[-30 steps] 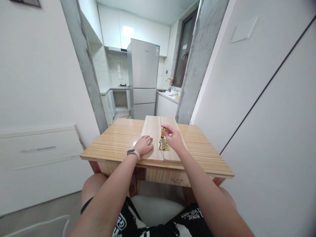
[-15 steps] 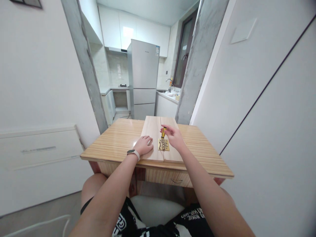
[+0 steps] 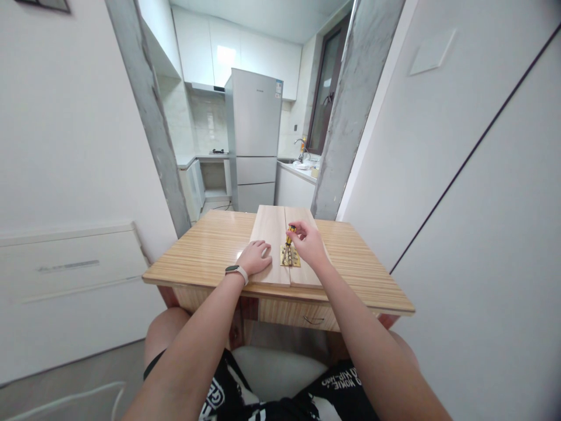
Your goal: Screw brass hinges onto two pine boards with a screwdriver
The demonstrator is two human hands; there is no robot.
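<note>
Right hand [image 3: 310, 244] is curled around the top of a small screwdriver [image 3: 288, 236] with a yellow and black handle. The fingers pinch the handle, and the tool stands almost upright, tipped a little away. Its tip comes down on a brass hinge [image 3: 290, 256]. The hinge lies flat over the line where two pale boards [image 3: 270, 234] meet side by side. The boards lie in the middle of the bench [image 3: 205, 251], running from the near edge toward the far edge.

Left hand [image 3: 256, 257] lies flat and open on the left board, palm down, just left of the hinge. It holds nothing. A watch [image 3: 236, 271] with a white band sits on that wrist.

Past the bench, far away, a grey fridge [image 3: 254, 140] stands in a kitchen. A white wall is on the right.
</note>
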